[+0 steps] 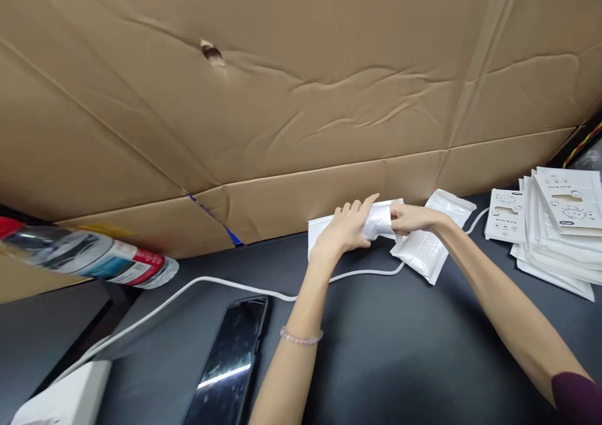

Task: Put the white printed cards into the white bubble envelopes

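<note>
Near the foot of the cardboard wall, my left hand [345, 229] lies over a crumpled white packet [377, 222], its fingers on the far side and its thumb on the near side, holding it. At the packet's right end my right hand [414, 217] is closed, fingers curled against the edge; whether they reach inside is hidden. A flat white packet or sheet [316, 232] shows to the left, beneath my left hand. Under my right wrist lies a white bubble mailer [426, 252], puffed and wrinkled.
On the right sits a stack of white packets [555, 256] with printed cards [505, 215]. A white cable [235, 285] crosses the black table [376, 350]. To the left are a phone [230, 356], a water bottle [117, 262] and a white box-like object [70, 393]. Cardboard [305, 99] rises behind.
</note>
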`<act>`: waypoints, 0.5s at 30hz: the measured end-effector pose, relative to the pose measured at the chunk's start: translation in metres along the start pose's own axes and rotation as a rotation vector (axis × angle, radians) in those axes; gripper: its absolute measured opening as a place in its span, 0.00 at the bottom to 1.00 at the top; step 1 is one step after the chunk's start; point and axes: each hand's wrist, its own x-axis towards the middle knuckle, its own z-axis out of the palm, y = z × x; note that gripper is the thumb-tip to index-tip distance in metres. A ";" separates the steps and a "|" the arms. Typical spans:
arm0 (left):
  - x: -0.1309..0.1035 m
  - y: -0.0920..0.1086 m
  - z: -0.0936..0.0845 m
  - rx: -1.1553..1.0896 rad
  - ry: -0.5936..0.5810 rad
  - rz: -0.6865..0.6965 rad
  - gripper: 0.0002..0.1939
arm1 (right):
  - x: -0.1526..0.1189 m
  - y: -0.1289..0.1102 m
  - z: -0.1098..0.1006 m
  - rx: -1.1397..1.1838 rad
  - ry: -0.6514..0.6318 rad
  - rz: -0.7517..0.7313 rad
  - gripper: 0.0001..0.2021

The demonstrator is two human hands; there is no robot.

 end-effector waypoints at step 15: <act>0.003 -0.032 0.003 -0.204 0.007 0.008 0.46 | -0.057 -0.009 -0.051 -0.053 0.096 0.039 0.17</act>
